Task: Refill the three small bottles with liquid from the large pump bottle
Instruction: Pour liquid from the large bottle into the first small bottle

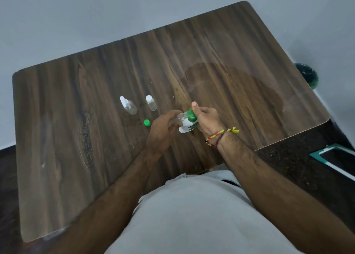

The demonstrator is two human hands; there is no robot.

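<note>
The large white pump bottle [187,126] with a green pump head stands near the middle of the wooden table [76,138]. My right hand [206,120] wraps around it, thumb resting on the green pump. My left hand [163,132] holds a small clear bottle [179,117] tilted with its mouth against the pump spout. A loose green cap [147,122] lies on the table just left of my left hand. Two more small clear bottles stand behind: a spray-top bottle [128,105] and a white-capped bottle [151,102].
A dark stain spreads over the table's right half [240,92]. A green and black round object [307,76] sits on the floor past the right edge. A teal-framed object [334,157] lies at the lower right.
</note>
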